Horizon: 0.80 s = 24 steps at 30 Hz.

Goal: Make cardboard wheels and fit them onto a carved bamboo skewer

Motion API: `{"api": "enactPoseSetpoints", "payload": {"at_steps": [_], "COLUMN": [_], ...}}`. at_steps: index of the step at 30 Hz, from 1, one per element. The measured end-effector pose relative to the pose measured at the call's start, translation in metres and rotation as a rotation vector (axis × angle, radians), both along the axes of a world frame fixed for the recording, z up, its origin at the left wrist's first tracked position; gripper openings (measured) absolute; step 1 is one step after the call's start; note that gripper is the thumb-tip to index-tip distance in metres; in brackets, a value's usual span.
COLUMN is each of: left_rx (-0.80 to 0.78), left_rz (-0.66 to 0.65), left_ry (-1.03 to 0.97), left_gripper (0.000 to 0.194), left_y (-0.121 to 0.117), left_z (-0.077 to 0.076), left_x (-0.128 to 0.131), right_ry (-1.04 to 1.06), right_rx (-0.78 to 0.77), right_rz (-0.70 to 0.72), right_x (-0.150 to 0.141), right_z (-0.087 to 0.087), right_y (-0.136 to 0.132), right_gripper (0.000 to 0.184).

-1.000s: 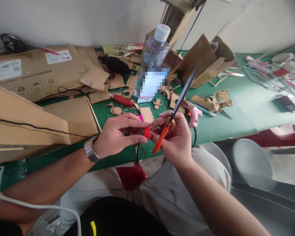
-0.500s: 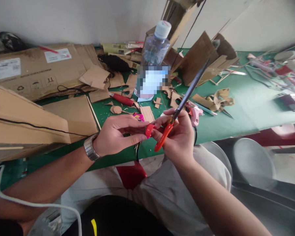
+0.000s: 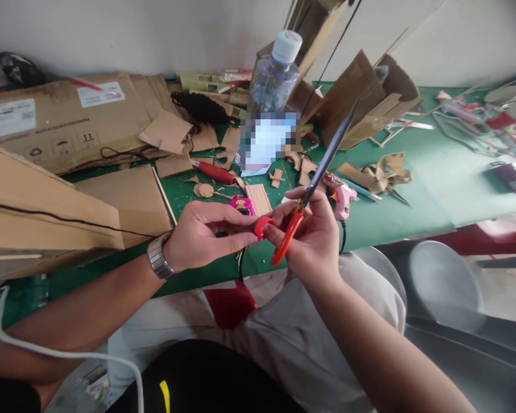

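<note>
Clock readings are taken from the red ring (image 3: 264, 226), which sits in the middle, pinched between the hands.

Nearest, a white cable (image 3: 69, 353) loops at 8 o'clock and a yellow strip (image 3: 165, 396) shows at 7, against black cloth. Grey trousers (image 3: 313, 344) spread at 5.

The left hand (image 3: 202, 232), at 9, holds the ring between thumb and fingertips, the grip narrow; a watch (image 3: 160, 258) circles its wrist. The right hand (image 3: 313, 238), at 3, has its fingertips and thumb on the ring too and also holds the scissors (image 3: 289, 235) (orange handles, blades together, tips towards 1 o'clock).

Just past the hands, a pink object (image 3: 243, 205) lies at 10, partly hidden by the left fingers, beside a card piece (image 3: 258, 198) near 12. The glue gun (image 3: 344, 202) lies between 2 and 3.

Further over the green table (image 3: 451, 183), a red handle (image 3: 217, 172) rests between 10 and 11, and card scraps (image 3: 382, 172) curl at 2. The bottle (image 3: 272, 86) stands at 12 behind a pixelated patch. Black yarn (image 3: 200, 108) heaps at 11, near the carton (image 3: 60, 129) at 10.
</note>
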<state>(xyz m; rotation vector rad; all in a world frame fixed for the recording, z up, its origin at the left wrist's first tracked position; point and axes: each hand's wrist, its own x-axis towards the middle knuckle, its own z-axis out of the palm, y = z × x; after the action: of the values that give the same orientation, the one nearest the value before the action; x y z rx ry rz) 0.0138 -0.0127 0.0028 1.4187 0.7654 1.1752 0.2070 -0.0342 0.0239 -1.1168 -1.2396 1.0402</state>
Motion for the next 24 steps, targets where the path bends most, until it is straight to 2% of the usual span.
{"api": "enactPoseSetpoints", "payload": {"at_steps": [5, 9, 12, 18, 24], "left_rx": [-0.056, -0.118, -0.106, -0.081, -0.074], "left_rz": [0.010, 0.039, 0.072, 0.111, 0.095], "left_ry": [-0.049, -0.064, -0.039, 0.034, 0.023], "left_gripper": [0.026, 0.018, 0.012, 0.011, 0.015], "left_y": [-0.002, -0.003, -0.003, -0.004, -0.004], "left_z": [-0.002, -0.005, -0.004, 0.000, -0.002], "left_x": [0.002, 0.005, 0.007, 0.005, 0.004], "right_ry": [0.005, -0.032, -0.047, 0.053, 0.039], "right_rx": [0.039, 0.086, 0.091, 0.099, 0.158], "right_rz": [0.011, -0.012, -0.008, 0.124, 0.262], "right_x": [-0.003, -0.007, -0.010, -0.008, 0.004], "right_z": [-0.003, -0.008, -0.012, -0.011, -0.006], "right_y": [-0.003, -0.006, -0.006, -0.004, 0.000], "right_gripper": [0.054, 0.054, 0.053, 0.053, 0.051]}}
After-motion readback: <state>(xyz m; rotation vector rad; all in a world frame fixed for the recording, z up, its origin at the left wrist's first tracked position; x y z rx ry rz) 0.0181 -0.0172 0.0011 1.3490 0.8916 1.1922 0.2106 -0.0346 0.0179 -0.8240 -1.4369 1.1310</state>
